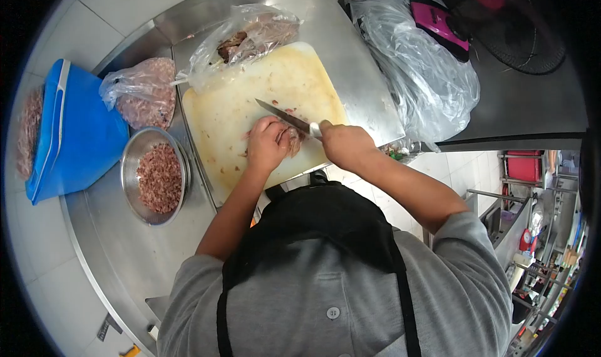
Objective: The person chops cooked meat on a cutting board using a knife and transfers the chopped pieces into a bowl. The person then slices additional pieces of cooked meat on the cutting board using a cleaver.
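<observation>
My right hand (341, 143) grips the handle of a kitchen knife (285, 115), whose blade points up and left over the yellowed cutting board (219, 116). Beneath my left hand (268, 143), curled fingers press a piece of raw meat (293, 141) against the board. The blade lies just beyond the meat and the left fingertips. Small scraps of meat are scattered around both hands. At the board's far edge, a clear plastic bag (266, 34) holds more meat with a dark piece in it.
To the left, a metal bowl (128, 169) contains diced meat. Behind it are a bag of minced meat (150, 100) and a blue container (87, 134). Large clear plastic bags (426, 75) lie at the right, beside a pink and black device (441, 28).
</observation>
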Available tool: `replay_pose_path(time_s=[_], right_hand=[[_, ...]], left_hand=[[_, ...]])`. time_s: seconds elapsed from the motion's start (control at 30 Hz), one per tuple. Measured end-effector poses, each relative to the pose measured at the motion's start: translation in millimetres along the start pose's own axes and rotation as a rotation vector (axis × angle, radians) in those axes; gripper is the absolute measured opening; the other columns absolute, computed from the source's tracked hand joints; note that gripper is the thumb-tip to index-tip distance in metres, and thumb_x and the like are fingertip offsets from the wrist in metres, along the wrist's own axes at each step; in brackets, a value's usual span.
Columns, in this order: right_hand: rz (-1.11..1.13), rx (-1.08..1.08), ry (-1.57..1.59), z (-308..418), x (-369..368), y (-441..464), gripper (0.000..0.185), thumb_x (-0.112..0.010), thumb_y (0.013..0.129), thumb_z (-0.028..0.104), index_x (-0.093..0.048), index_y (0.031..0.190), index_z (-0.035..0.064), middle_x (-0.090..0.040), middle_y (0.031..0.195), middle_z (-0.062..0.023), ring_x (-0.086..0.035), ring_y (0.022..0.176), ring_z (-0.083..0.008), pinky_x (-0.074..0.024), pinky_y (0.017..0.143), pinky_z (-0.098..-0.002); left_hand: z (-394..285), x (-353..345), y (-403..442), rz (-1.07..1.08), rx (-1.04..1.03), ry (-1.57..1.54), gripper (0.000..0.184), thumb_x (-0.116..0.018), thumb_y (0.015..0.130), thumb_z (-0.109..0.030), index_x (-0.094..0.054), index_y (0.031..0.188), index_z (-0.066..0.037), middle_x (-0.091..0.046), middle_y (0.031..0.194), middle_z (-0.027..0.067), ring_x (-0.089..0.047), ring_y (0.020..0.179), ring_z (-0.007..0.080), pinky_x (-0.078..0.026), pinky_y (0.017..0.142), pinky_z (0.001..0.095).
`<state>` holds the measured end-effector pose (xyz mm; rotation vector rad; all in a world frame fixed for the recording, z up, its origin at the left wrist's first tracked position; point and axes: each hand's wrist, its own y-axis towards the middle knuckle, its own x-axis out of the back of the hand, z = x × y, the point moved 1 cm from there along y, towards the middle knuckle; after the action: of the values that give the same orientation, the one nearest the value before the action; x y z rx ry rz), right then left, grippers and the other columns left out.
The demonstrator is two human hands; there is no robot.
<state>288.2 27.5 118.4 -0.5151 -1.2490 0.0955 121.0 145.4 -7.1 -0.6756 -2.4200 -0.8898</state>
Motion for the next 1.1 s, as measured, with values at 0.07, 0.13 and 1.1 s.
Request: replay_pose_path(time_s=[0.07,0.13,1.1], right_hand=[[0.018,0.007,-0.02,3,19,-27,0.02,-0.048,0.099,0.016,-0.054,0.109,0.0003,-0.072,0.087,-0.0204,-0.072,0.079,-0.0402,-0.0561,0.07,-0.0516],[0.107,-0.023,-0.063,6,34,-45,0.019,-0.047,0.098,0.013,-0.054,0.11,-0.0001,-0.072,0.087,-0.0212,-0.072,0.081,-0.0404,-0.056,0.072,-0.0513],[-0.016,0.018,0.04,5,-24,12,0.03,-0.05,0.103,0.029,-0.056,0.108,-0.0003,-0.073,0.091,-0.022,-0.072,0.085,-0.0393,-0.0561,0.075,-0.049]], left_hand=[[-2,4,-2,0.001,-0.003,0.02,0.013,-0.073,0.076,-0.004,-0.07,0.088,-0.004,-0.063,0.103,0.014,-0.061,0.099,0.0344,-0.05,0.087,0.0438],[1,1,-1,-0.004,0.005,0.038,0.012,-0.073,0.076,-0.004,-0.07,0.087,-0.003,-0.064,0.103,0.014,-0.061,0.099,0.0343,-0.05,0.087,0.0437],[1,35,1,0.014,0.179,0.226,0.044,-0.082,0.077,-0.025,-0.067,0.111,-0.001,-0.064,0.116,0.0187,-0.061,0.105,0.0366,-0.05,0.094,0.0445]])
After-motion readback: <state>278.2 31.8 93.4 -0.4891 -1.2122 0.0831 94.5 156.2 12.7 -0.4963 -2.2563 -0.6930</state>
